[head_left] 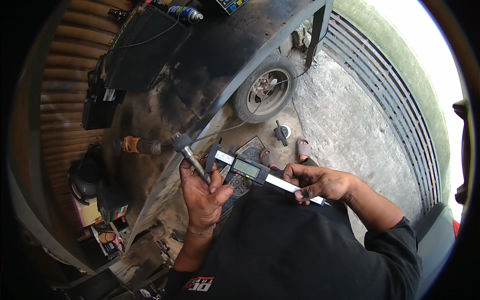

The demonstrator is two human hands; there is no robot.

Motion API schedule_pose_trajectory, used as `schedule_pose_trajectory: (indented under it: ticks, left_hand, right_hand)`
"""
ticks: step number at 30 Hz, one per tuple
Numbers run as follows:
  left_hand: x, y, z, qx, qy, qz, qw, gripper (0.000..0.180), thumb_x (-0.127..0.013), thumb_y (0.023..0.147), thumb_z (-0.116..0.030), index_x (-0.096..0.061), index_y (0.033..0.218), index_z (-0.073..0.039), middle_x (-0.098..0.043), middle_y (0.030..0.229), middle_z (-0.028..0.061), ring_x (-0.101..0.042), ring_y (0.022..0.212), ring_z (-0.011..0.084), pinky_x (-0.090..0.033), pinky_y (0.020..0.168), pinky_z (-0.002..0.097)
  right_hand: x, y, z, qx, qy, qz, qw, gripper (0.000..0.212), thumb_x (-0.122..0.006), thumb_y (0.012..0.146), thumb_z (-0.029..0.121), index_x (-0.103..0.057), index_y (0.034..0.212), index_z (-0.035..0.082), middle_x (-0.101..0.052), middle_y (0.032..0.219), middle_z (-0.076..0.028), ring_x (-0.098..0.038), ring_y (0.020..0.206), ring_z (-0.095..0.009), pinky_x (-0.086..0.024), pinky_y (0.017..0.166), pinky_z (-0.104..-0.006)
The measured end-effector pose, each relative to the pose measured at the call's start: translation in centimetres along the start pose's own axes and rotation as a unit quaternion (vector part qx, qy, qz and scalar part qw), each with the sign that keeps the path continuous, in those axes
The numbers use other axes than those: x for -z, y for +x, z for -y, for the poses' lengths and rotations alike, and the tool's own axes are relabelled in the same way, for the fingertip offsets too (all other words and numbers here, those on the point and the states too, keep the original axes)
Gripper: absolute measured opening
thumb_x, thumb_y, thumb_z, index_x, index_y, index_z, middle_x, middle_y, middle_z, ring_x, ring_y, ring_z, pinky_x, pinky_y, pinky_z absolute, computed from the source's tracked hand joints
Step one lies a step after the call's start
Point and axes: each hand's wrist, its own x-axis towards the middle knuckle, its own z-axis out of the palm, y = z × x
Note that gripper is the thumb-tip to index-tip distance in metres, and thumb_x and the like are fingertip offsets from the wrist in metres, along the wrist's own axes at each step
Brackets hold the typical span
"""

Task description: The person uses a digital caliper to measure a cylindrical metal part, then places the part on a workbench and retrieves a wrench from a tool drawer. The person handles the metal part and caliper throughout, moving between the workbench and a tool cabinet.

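In my left hand (pixel 201 197) is a metal shaft with a dark round head (pixel 189 151), tilted so that the head points up and away from me. The fingers are curled around its lower part, with the thumb beside it. A digital caliper (pixel 246 169) with a grey display lies slantwise in front of me, its jaws near the left fingers and the shaft. Whether the jaws touch the shaft I cannot tell. My right hand (pixel 325 183) pinches the far right end of the caliper's silver beam between thumb and fingers.
To the left runs a dark, stained workbench (pixel 195 85) carrying an orange-and-black power tool (pixel 137 145) and a blue spray can (pixel 185 14). Below its edge a wheel (pixel 270 92) leans. A cable (pixel 235 127) crosses nearby. A slatted metal gate (pixel 390 90) borders the concrete floor.
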Motion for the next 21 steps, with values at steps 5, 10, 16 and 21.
schedule_pose_trajectory:
  ticks: [5, 10, 16, 21]
  left_hand:
    - [0.0, 0.4, 0.4, -0.058, 0.083, -0.002, 0.995, 0.091, -0.078, 0.067, 0.014, -0.035, 0.142, -0.01, -0.051, 0.129, 0.0084, -0.045, 0.078, 0.0071, -0.042, 0.069, 0.019]
    - [0.0, 0.4, 0.5, -0.091, 0.115, 0.029, 0.989, 0.093, -0.076, 0.07, 0.018, -0.028, 0.145, -0.01, -0.049, 0.133, 0.0079, -0.048, 0.078, 0.0067, -0.045, 0.068, 0.0211]
    - [-0.2, 0.1, 0.9, -0.112, 0.115, 0.019, 0.987, 0.094, -0.076, 0.07, 0.016, -0.027, 0.146, -0.01, -0.047, 0.134, 0.0069, -0.048, 0.077, 0.0062, -0.045, 0.067, 0.0198]
    - [-0.3, 0.3, 1.0, -0.132, 0.115, 0.032, 0.984, 0.095, -0.076, 0.069, 0.016, -0.026, 0.145, -0.01, -0.045, 0.136, 0.0068, -0.048, 0.077, 0.0059, -0.044, 0.065, 0.0181]
  right_hand:
    - [0.7, 0.5, -0.1, -0.004, -0.003, 0.003, 1.0, 0.027, -0.068, 0.098, 0.012, -0.049, 0.115, 0.006, -0.056, 0.092, 0.001, -0.056, 0.083, -0.007, -0.046, 0.07, -0.0229]
    - [0.9, 0.6, -0.4, -0.009, -0.02, 0.033, 0.999, 0.03, -0.066, 0.101, 0.019, -0.046, 0.118, 0.007, -0.049, 0.098, 0.002, -0.053, 0.086, -0.005, -0.044, 0.073, -0.0229]
    - [0.9, 0.4, -0.6, -0.002, -0.031, 0.037, 0.999, 0.031, -0.065, 0.101, 0.021, -0.045, 0.12, 0.007, -0.047, 0.099, 0.002, -0.051, 0.084, -0.005, -0.044, 0.072, -0.0226]
    - [0.7, 0.4, -0.7, -0.001, -0.029, 0.025, 0.999, 0.03, -0.065, 0.101, 0.02, -0.046, 0.12, 0.007, -0.049, 0.096, 0.002, -0.05, 0.081, -0.005, -0.042, 0.071, -0.0215]
